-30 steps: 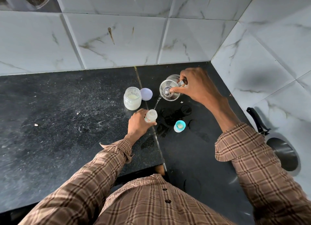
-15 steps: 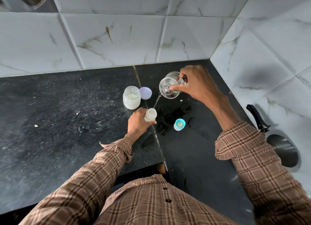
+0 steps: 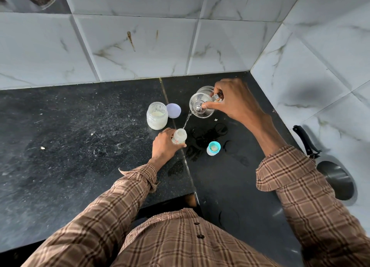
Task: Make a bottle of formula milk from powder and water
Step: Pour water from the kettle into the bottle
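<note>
On the black counter my left hand (image 3: 165, 145) grips a small clear baby bottle (image 3: 179, 136) standing upright with its mouth uncovered. My right hand (image 3: 233, 101) holds a steel kettle (image 3: 201, 104) tilted above and right of the bottle, thumb on its lid knob. A thin stream of water (image 3: 187, 119) falls from the spout into the bottle. An open glass jar of white powder (image 3: 157, 115) stands left of the kettle, its pale lilac lid (image 3: 173, 110) lying beside it. The bottle's teal-ringed teat cap (image 3: 213, 148) sits to the right of the bottle.
Wet patches and ring marks (image 3: 202, 138) spread on the counter around the bottle. A steel pan with a black handle (image 3: 336, 178) lies at the right by the marble wall (image 3: 312, 70). The counter's front edge (image 3: 168, 199) runs just before my body.
The pouring goes on with both hands in almost the same pose; the view has shifted slightly, and the kettle sits a little lower in frame.
</note>
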